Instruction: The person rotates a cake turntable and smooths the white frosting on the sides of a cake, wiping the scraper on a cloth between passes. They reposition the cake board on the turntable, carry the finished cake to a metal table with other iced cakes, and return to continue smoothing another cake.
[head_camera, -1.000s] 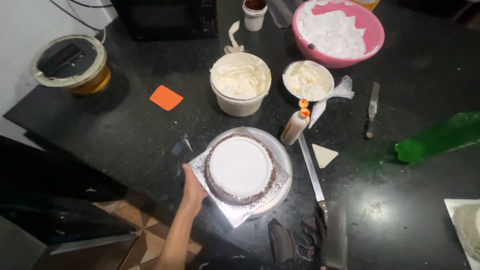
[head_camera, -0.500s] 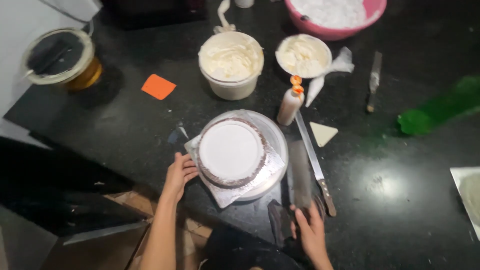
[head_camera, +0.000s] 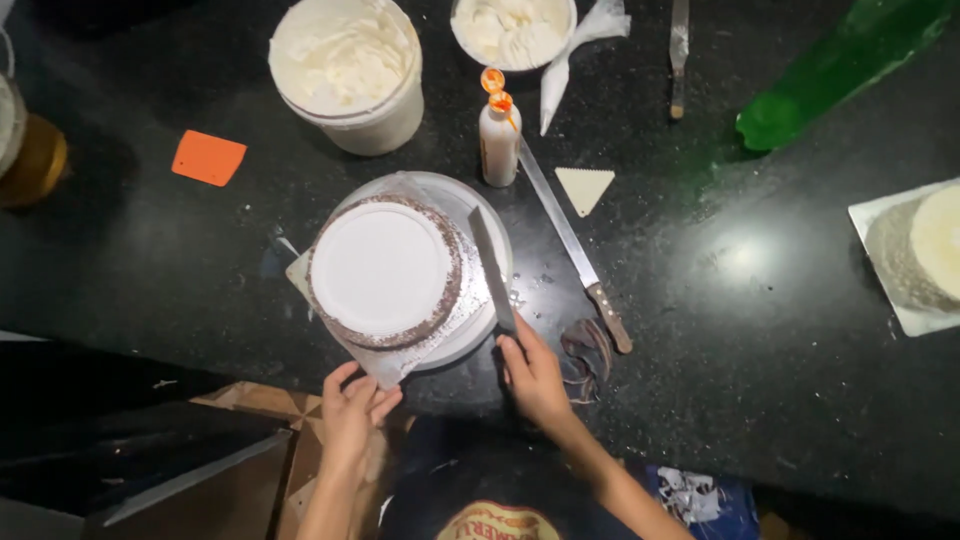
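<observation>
On the black tabletop (head_camera: 760, 330), seen from the head camera, a round cake (head_camera: 384, 270) with a white top and dark crumbed edge sits on a square board on a turntable (head_camera: 480, 205). The right hand (head_camera: 535, 375) is closed around the handle of a long flat spatula (head_camera: 492, 268), whose blade lies across the right side of the turntable, just beside the cake's edge. The left hand (head_camera: 352, 412) rests at the near corner of the board, fingers curled, touching it lightly; I cannot tell whether it really grips the board.

Behind the cake stand a tub of cream (head_camera: 347, 70), a smaller bowl of cream (head_camera: 513, 30), a small squeeze bottle (head_camera: 498, 140) and a piping bag (head_camera: 572, 65). A long knife (head_camera: 572, 245) lies to the right of the turntable, a white triangular scraper (head_camera: 584, 187) near it, an orange card (head_camera: 208, 158) well to the left.

The board overhangs the turntable towards the tabletop's edge; in my judgement a push from the left hand could tip or slide the cake. The blade, so close to the side, could gouge the crumb coat if it slips.
</observation>
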